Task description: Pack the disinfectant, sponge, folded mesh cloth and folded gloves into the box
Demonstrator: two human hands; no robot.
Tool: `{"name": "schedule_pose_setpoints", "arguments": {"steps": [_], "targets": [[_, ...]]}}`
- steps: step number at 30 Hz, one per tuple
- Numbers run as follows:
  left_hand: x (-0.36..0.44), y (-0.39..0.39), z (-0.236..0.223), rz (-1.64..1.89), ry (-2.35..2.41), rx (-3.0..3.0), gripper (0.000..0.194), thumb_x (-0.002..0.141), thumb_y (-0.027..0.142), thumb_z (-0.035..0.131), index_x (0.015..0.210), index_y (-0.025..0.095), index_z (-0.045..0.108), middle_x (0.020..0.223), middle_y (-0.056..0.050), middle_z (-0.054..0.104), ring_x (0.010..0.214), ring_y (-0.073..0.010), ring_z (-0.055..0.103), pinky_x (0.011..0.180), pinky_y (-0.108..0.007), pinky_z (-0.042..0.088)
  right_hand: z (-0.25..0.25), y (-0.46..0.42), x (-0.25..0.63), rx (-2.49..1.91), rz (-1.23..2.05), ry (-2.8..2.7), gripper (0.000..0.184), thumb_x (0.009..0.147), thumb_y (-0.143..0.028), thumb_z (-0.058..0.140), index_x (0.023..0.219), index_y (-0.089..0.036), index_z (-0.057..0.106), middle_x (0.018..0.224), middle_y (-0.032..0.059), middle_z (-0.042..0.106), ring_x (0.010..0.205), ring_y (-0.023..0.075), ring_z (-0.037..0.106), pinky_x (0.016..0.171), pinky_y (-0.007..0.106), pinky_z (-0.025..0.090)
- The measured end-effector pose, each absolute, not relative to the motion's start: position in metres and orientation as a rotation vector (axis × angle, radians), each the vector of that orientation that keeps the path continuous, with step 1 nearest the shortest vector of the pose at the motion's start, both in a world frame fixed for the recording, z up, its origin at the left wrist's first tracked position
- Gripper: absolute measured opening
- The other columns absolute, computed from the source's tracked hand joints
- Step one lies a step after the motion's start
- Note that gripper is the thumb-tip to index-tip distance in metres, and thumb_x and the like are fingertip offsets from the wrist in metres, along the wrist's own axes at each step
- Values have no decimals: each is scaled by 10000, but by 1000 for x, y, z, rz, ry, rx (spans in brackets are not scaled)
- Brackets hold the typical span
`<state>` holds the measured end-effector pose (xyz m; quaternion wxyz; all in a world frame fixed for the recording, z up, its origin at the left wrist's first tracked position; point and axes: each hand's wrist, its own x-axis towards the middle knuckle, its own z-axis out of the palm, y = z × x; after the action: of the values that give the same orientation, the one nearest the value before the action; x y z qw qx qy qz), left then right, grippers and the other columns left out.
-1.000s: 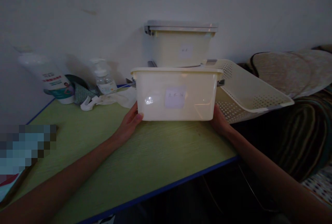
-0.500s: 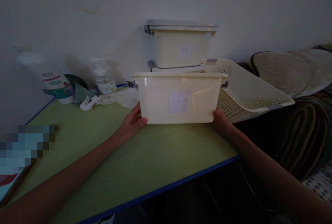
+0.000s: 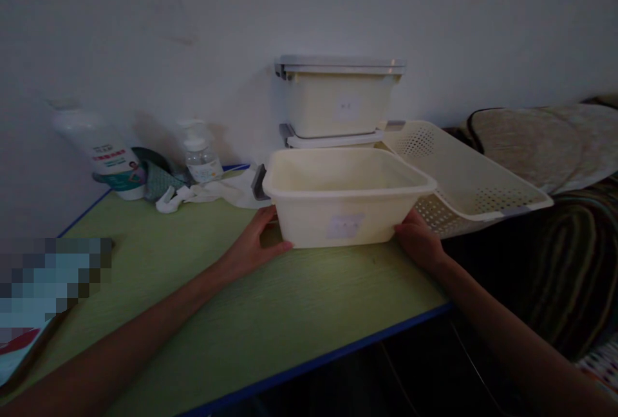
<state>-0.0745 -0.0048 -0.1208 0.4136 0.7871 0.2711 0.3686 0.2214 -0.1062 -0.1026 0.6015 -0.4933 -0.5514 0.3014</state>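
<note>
Green tbl (image 3: 270, 320), cream bin (image 3: 309, 219), int. (image 3: 333, 169) now visible

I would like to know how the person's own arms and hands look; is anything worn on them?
The left forearm and right forearm are bare, with no sleeves showing. The left hand and right hand are ungloved. I see no watch, bracelet or ring, though some fingers are hidden.
</note>
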Motion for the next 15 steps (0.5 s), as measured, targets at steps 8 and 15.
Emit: {"name": "schedule_pose_setpoints", "arguments": {"steps": [8,15], "targets": [[-79,-6,-119,730,724,2179,715,685,474,682,1299,203,434,1325,-123,509,1187,-324,503,1020,-522,373,-103,-105,230,-1103,544,-1170,415,534,-248,491,937,-242,589,1048,54,673,1071,306,571,910,463,440],[-74,-10,-112,579,675,2345,770,740,418,618,1391,147,311,1441,-149,380,1305,-299,389,1085,-487,297,-111,-101,234,-1135,398,-1081,494,534,-177,505,1025,-218,553,1094,55,624,1076,277,540,963,479,380]]}}
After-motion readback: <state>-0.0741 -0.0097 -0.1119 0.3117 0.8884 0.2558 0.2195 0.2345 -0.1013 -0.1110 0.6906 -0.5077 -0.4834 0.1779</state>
